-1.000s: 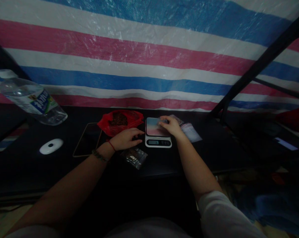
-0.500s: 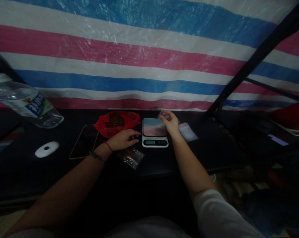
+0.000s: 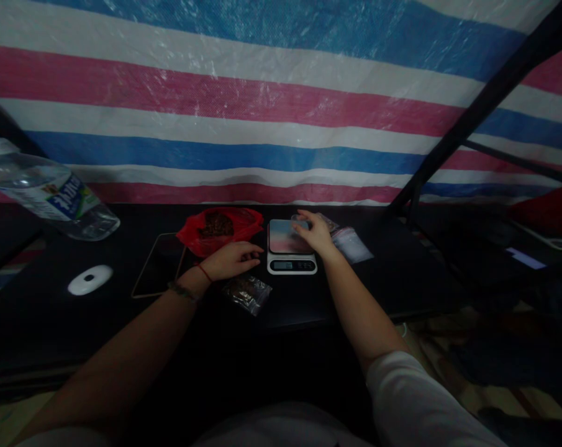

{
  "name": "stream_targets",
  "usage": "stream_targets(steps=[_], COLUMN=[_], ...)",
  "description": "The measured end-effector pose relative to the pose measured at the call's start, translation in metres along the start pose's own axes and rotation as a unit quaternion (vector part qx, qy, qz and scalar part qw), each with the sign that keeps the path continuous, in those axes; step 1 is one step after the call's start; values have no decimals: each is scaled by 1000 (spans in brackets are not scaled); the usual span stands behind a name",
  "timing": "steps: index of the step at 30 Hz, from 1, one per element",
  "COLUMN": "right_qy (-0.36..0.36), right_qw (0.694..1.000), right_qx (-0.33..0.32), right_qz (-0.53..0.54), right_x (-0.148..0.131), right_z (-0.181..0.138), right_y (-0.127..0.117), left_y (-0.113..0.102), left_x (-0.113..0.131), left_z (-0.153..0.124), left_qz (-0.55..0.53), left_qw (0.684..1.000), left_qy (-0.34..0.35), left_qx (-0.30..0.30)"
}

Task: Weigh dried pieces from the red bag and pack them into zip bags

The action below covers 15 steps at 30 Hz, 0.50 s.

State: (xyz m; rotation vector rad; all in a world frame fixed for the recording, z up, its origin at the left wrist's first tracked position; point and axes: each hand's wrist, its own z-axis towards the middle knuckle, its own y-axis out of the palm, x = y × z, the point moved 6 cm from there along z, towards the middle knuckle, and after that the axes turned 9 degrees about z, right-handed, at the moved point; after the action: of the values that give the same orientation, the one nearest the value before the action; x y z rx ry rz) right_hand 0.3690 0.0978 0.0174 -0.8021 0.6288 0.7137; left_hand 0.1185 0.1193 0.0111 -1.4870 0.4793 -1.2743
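A digital kitchen scale (image 3: 281, 239) with a reflective top and a lit display stands on the dark table in the middle of the head view. My right hand (image 3: 316, 233) is over the right side of its platform, thumb and fingers closed on a small clear plastic dish (image 3: 297, 221); its exact shape is hard to make out. To the left of the scale, my left hand (image 3: 234, 261) rests with fingers loosely apart, holding nothing. Beside it lies an open red plastic bag (image 3: 192, 231) with brown dried pieces (image 3: 217, 224). A clear zip bag (image 3: 250, 295) with dark contents lies nearer me.
Right of the scale lie a stack of clear zip bags (image 3: 354, 246) and another small bag (image 3: 328, 221) behind my hand. Leftward are a tablet or phone (image 3: 157, 267), a white oval device (image 3: 90, 280) and a large clear bottle (image 3: 59, 192). A striped tarp (image 3: 243, 112) hangs behind.
My right hand has moved slightly left, bringing the clear dish from the scale's back right corner over its platform. My left hand has stayed in place.
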Motion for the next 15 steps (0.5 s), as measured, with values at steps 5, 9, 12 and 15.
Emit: stream_targets(steps=[5, 9, 12, 15], right_qy=[15, 20, 10, 6], right_qw=[997, 995, 991, 990], right_qx=[-78, -45, 7, 52], right_qz=[16, 86, 131, 133], right_x=[1, 5, 8, 11], right_z=[-4, -4, -3, -2], right_y=[10, 3, -6, -15], left_y=[1, 3, 2, 1], left_x=[2, 1, -1, -1], left_z=[1, 2, 2, 1], left_qz=[-7, -3, 4, 11], left_qw=[1000, 1000, 1000, 1000], left_qy=[-1, -13, -17, -8], left_qx=[-6, -9, 2, 14])
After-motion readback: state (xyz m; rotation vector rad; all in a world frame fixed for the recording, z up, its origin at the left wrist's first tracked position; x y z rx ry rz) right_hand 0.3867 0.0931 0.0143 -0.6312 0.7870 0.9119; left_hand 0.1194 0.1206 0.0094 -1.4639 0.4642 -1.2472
